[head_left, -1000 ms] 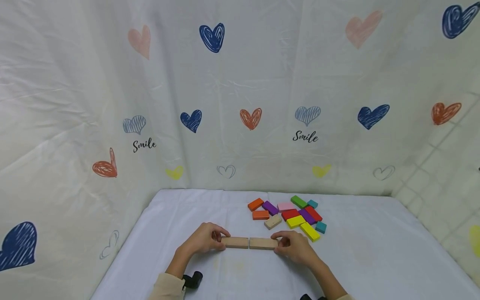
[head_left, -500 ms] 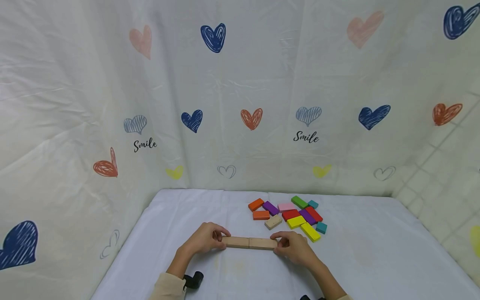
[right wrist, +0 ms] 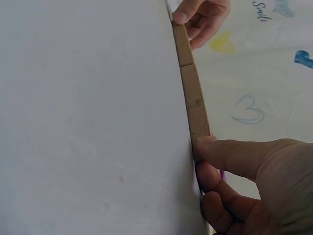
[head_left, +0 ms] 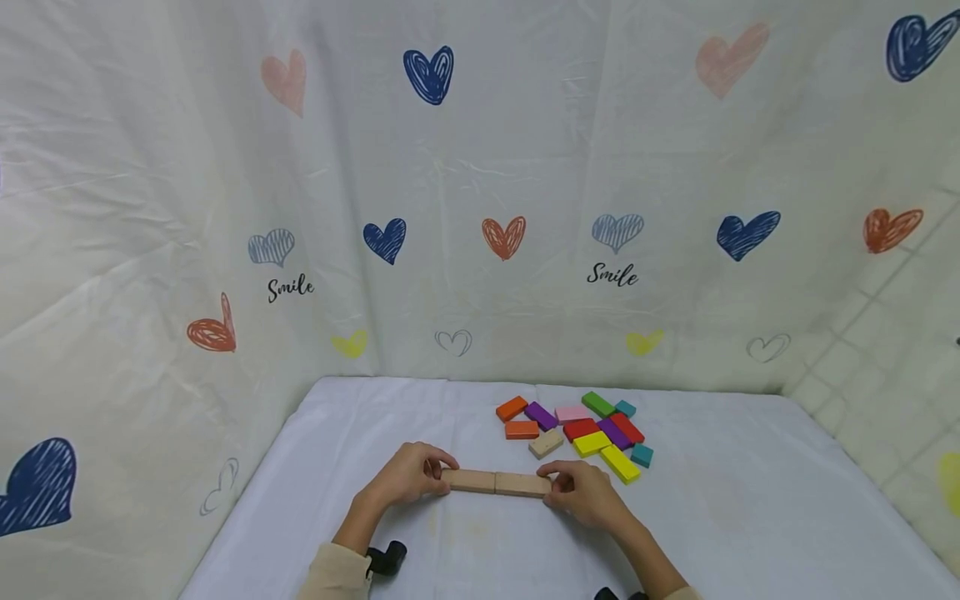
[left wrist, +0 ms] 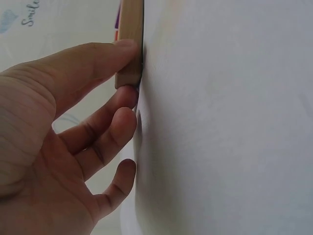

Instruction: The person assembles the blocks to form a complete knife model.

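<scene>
Two plain wooden blocks lie end to end in a row on the white cloth, their inner ends meeting at a thin seam. My left hand (head_left: pixel 408 477) pinches the outer end of the left wooden block (head_left: pixel 471 481) between thumb and fingers. At the opposite end, my right hand (head_left: pixel 585 493) pinches the right wooden block (head_left: pixel 521 485) the same way. In the right wrist view the seam shows as a fine line, with my left hand (right wrist: pixel 205 17) at the far end. The left wrist view shows a thumb (left wrist: pixel 98 61) lying along the block's near face.
Behind the row lies a loose group of coloured blocks: orange (head_left: pixel 522 430), purple (head_left: pixel 541 415), pink (head_left: pixel 572 414), green (head_left: pixel 597 404), red (head_left: pixel 581 429), yellow (head_left: pixel 620 463) and teal (head_left: pixel 642 455). Among them is another plain wooden block (head_left: pixel 546 443). A heart-printed curtain (head_left: pixel 540 317) stands behind the table.
A narrow gap between the two wooden blocks has closed, and their ends now meet. Both hands keep their pinch, and the row sits slightly farther left in the head view.
</scene>
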{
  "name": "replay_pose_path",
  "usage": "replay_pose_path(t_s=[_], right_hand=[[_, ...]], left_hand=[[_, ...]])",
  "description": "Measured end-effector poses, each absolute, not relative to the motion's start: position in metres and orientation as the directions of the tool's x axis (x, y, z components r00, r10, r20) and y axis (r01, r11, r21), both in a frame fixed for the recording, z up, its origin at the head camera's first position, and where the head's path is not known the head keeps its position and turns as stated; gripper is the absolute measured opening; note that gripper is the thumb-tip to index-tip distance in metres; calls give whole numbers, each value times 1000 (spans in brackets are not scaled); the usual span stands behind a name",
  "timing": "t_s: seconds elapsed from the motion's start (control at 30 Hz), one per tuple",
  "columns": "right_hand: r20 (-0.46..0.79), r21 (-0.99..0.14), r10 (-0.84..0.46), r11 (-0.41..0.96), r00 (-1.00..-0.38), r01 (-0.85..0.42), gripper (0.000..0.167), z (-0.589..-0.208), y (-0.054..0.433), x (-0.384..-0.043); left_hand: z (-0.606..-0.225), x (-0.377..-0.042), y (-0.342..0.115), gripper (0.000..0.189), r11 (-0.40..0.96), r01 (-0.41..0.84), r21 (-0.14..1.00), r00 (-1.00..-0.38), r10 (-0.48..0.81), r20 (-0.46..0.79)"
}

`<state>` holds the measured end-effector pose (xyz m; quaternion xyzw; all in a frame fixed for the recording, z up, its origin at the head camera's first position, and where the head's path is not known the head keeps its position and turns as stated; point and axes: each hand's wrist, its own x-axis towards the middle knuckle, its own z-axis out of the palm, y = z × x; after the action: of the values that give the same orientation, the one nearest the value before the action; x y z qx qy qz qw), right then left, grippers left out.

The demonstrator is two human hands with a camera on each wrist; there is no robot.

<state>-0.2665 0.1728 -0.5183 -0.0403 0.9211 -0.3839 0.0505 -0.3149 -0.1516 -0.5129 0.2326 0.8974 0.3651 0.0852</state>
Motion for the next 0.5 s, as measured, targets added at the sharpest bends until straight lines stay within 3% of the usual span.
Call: replay_pose_path(t_s=[0.5], right_hand=[[-54,-716,-112,697,-992,-39,29,-515,168,-278]], left_hand=[[-515,-316,-149,28,660,318,680,-917,396,45]])
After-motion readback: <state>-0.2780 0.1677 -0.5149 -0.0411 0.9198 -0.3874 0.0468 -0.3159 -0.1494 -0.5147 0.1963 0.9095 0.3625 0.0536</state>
